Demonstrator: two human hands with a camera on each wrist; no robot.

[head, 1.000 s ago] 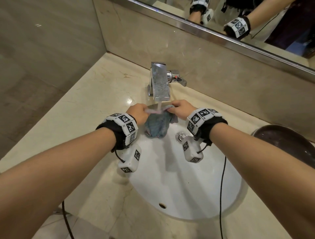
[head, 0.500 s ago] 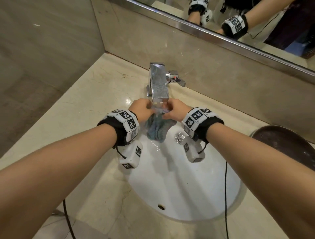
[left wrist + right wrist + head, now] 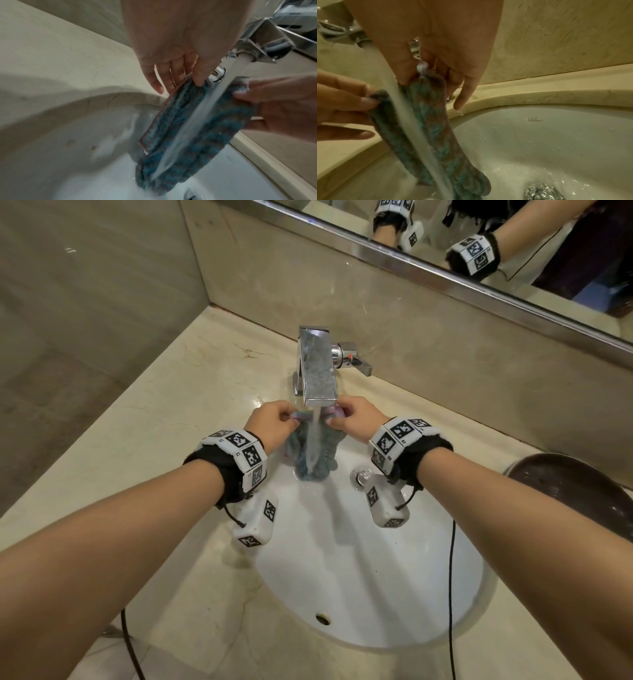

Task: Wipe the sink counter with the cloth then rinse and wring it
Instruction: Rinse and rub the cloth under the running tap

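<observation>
A blue-grey cloth [image 3: 315, 455] [image 3: 185, 129] [image 3: 426, 121] hangs over the white sink basin [image 3: 376, 570], right under the chrome tap [image 3: 317, 368]. A stream of water [image 3: 314, 440] [image 3: 197, 116] [image 3: 409, 119] runs from the tap down the cloth's face. My left hand [image 3: 272, 422] [image 3: 178, 75] pinches the cloth's upper left edge between thumb and fingers. My right hand [image 3: 352, 417] [image 3: 426, 73] pinches its upper right edge. The two hands hold the top edge spread, and the cloth's lower end hangs into the basin.
The beige marble counter [image 3: 164, 419] surrounds the basin, with a wall on the left and a mirror [image 3: 513, 241] behind. The drain [image 3: 361, 475] [image 3: 541, 192] lies right of the cloth. A dark bowl [image 3: 582, 491] sits at the right. Black cables [image 3: 452, 577] hang from both wrists.
Both hands have risen slightly toward the spout and then drawn apart, spreading the cloth's top edge. Water now runs down the cloth's middle.
</observation>
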